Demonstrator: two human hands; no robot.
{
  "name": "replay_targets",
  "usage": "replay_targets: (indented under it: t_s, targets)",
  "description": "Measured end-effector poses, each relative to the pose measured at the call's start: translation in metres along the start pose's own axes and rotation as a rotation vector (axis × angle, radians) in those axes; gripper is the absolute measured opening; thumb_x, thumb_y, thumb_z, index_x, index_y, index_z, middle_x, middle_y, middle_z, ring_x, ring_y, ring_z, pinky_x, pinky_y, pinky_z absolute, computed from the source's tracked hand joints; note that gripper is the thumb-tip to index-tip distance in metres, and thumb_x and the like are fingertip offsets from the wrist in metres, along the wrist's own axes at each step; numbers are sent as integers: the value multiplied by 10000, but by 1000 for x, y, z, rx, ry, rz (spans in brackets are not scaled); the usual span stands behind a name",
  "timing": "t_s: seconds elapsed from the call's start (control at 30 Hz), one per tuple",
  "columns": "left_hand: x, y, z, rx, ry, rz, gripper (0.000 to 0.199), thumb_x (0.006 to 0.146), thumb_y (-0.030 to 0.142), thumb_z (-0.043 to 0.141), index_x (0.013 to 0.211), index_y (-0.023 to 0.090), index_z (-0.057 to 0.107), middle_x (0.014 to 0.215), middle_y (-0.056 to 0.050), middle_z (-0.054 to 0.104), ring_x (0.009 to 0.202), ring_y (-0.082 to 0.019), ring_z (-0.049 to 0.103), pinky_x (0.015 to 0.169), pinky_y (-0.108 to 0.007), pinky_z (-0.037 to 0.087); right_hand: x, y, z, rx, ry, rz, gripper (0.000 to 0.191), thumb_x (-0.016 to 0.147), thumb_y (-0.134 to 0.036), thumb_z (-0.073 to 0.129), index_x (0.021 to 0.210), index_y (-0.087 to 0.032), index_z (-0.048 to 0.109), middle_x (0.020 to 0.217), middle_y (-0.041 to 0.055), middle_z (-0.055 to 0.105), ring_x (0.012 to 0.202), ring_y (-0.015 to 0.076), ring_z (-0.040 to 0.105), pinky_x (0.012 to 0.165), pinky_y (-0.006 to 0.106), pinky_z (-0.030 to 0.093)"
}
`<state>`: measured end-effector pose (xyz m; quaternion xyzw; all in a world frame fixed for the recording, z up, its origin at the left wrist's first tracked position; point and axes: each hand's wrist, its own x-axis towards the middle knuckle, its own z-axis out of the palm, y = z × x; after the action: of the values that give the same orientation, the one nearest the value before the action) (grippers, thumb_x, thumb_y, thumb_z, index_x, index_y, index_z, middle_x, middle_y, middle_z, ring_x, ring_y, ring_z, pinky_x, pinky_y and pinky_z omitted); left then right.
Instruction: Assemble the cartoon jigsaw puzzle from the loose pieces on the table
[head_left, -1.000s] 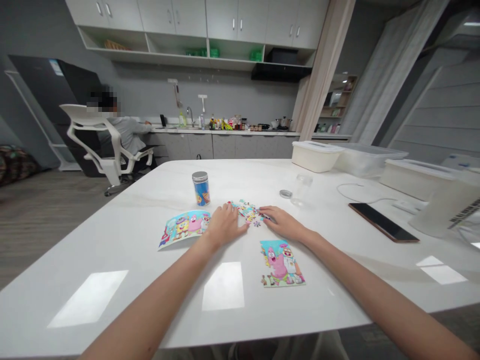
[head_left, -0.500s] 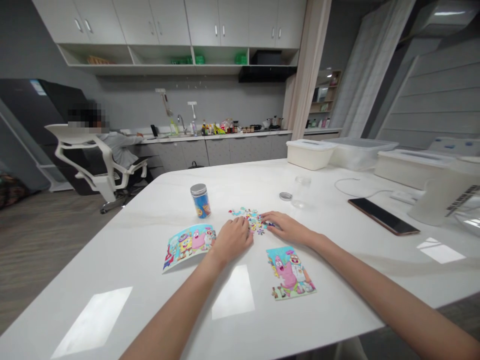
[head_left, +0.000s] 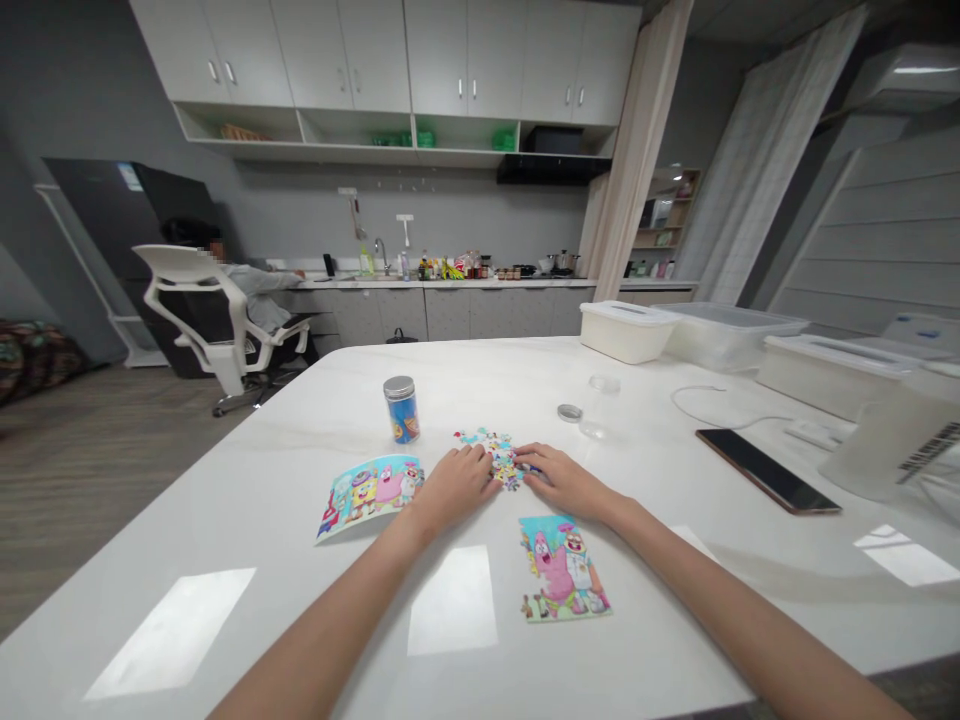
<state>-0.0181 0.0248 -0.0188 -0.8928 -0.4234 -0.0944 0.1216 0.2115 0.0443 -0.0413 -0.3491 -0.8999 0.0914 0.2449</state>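
L hand: palm down, fingers slightly bent at the near-left side of the pile; L hand (head_left: 459,485) covers some of it, so can't tell if fingertips grip a pc.
R hand: reaches in opp. side; R hand (head_left: 564,482) has fingers spread a bit at the pile's right edge, fingertip hold unclear.
Puzzle pile: loose puzzle pcs (head_left: 504,462), multicolored, heaped b/w both hands on the white surface (head_left: 480,375).
Joined section: puzzle section (head_left: 562,575), w/ a pink figure & a white-clad one, lies flat in front of R hand (left edge ragged, tabs showing).
Ref. sheet: curled picture sheet (head_left: 375,492), cartoon figs. in a row, just beside L wrist.
Containers: upright canister (head_left: 402,410), blue w/ silver cap, behind sheet; clear jar (head_left: 601,405) stands beyond R hand, round lid (head_left: 569,412) beside it.
Far right: dark-screened phone (head_left: 766,470), flat, nr pale pitcher (head_left: 885,440).
Bkgd.: seated person (head_left: 259,295), gray sleeve, at kitchen counter.
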Motion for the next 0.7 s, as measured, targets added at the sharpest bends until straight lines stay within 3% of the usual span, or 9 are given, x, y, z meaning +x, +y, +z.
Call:
replay_targets:
  t_s: [0.3,0.7]
  targets:
    - [2,-8,7,-91,16,-48,202,956,348,540,1010,170,620,1012,-73,652,949,-212,627,828,-331,479,2,-19,-1,32,-45,-88,327,942,-200,500,1241,-184,633,1318,131,588,1213,243,559,1052,442,444]
    - [5,-17,9,-93,6,-4,144,978,231,494,992,169,623,978,-61,651,906,-196,632,784,-316,455,2,-25,-4,-26,-64,-106,330,922,-176,531,1232,-162,642,1256,127,641,1150,249,591,1004,416,470]
